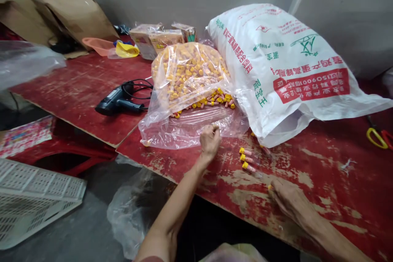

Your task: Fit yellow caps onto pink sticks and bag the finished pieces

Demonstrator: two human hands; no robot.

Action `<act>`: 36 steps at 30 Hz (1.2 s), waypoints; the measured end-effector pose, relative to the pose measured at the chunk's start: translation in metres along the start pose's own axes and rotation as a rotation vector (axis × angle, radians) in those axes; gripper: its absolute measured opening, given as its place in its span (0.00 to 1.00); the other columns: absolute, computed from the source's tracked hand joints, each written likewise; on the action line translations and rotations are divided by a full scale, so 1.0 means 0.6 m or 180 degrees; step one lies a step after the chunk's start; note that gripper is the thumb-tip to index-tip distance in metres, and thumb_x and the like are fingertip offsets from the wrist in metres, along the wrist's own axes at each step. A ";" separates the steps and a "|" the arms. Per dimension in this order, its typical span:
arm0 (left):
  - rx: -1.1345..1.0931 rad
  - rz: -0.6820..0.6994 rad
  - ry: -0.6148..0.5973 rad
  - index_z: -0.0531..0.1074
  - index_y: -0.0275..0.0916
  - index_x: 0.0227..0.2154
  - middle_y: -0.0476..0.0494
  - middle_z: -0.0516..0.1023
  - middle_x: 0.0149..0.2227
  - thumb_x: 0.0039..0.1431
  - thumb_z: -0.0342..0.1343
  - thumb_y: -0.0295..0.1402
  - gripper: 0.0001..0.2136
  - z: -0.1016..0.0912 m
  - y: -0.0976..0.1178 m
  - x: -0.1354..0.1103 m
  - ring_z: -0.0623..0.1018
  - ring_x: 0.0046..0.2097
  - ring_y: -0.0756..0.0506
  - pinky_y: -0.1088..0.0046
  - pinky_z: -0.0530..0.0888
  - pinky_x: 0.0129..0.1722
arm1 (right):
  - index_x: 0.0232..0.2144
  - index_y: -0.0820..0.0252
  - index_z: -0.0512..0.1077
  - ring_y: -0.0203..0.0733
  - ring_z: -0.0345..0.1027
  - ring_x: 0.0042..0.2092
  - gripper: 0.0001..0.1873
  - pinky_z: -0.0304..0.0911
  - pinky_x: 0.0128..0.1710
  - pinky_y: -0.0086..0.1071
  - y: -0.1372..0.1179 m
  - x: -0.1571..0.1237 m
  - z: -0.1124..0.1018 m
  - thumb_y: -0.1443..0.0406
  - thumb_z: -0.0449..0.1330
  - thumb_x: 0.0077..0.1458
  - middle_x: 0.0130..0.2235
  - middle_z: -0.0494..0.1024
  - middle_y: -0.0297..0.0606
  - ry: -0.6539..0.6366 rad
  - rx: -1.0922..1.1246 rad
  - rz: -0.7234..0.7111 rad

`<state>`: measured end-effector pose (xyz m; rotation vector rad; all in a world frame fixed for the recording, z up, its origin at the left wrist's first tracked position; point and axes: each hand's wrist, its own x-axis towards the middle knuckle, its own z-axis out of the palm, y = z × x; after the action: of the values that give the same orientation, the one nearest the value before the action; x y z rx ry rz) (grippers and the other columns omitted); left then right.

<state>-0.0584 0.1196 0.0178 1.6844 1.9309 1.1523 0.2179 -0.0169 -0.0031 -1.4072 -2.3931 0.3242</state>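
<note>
We see three yellow-capped tubes (pixel 247 158) lying on the desk (pixel 325 180), ahead and left of our nearer right grip (pixel 284 193), which pinches a yellow cap (pixel 270 187), long axes set caps-first toward our curled left grip (pixel 210 142), its contents unclear

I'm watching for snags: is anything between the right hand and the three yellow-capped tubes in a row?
Nothing visible blocks the right hand from the tubes; between them lies red tabletop, with what looks like clear film beside the nearest tube.
</note>
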 end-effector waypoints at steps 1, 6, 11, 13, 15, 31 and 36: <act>0.0237 -0.0039 0.0098 0.75 0.37 0.32 0.44 0.77 0.34 0.57 0.49 0.25 0.09 0.002 -0.013 0.033 0.76 0.36 0.47 0.73 0.70 0.38 | 0.30 0.57 0.63 0.36 0.65 0.25 0.10 0.58 0.24 0.29 0.009 0.003 0.004 0.63 0.47 0.63 0.26 0.70 0.34 0.0133 -0.0038 0.0021; 0.1010 -0.0012 0.0460 0.73 0.35 0.41 0.35 0.73 0.45 0.59 0.47 0.26 0.12 0.013 -0.057 0.156 0.75 0.44 0.42 0.70 0.69 0.42 | 0.50 0.61 0.65 0.45 0.69 0.43 0.15 0.61 0.42 0.38 0.036 0.020 0.044 0.65 0.47 0.63 0.44 0.75 0.44 0.0941 -0.0453 -0.0012; 0.2019 0.0286 0.0184 0.70 0.33 0.47 0.31 0.74 0.46 0.62 0.44 0.28 0.14 0.040 -0.062 0.242 0.74 0.47 0.38 0.67 0.70 0.43 | 0.55 0.61 0.63 0.50 0.65 0.48 0.20 0.58 0.46 0.44 0.040 0.025 0.066 0.66 0.50 0.61 0.51 0.71 0.48 0.1066 -0.0650 0.0033; 0.1989 0.0305 0.0075 0.70 0.32 0.48 0.30 0.75 0.44 0.61 0.41 0.24 0.17 0.048 -0.059 0.265 0.75 0.45 0.38 0.66 0.70 0.41 | 0.54 0.62 0.64 0.49 0.64 0.50 0.19 0.59 0.47 0.44 0.053 0.035 0.054 0.67 0.50 0.60 0.51 0.70 0.49 0.1177 -0.0561 0.0005; 0.1956 0.0392 0.0059 0.69 0.32 0.50 0.29 0.75 0.44 0.60 0.38 0.21 0.19 0.051 -0.059 0.279 0.75 0.44 0.37 0.64 0.70 0.41 | 0.51 0.62 0.66 0.48 0.64 0.50 0.17 0.60 0.47 0.42 0.077 0.057 0.030 0.68 0.50 0.60 0.49 0.71 0.47 0.1317 -0.0507 0.0033; -0.1927 -0.0620 -0.0129 0.74 0.38 0.38 0.51 0.72 0.25 0.53 0.58 0.37 0.11 -0.034 0.010 -0.062 0.71 0.25 0.51 0.76 0.70 0.28 | 0.51 0.73 0.67 0.59 0.64 0.51 0.20 0.59 0.48 0.46 0.274 0.374 -0.062 0.67 0.50 0.58 0.48 0.70 0.61 0.0661 -0.0933 0.2719; -0.3354 -0.1952 -0.0740 0.75 0.37 0.30 0.50 0.74 0.24 0.38 0.68 0.36 0.14 -0.026 0.006 -0.145 0.73 0.23 0.52 0.79 0.69 0.22 | 0.47 0.70 0.70 0.57 0.67 0.47 0.18 0.61 0.43 0.43 0.248 0.349 -0.075 0.64 0.51 0.58 0.45 0.72 0.58 0.0531 -0.0973 0.2715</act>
<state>-0.0455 0.0328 0.0079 0.5727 1.1598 1.2707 0.2606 0.2392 0.0212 -2.4385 -1.6367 0.0265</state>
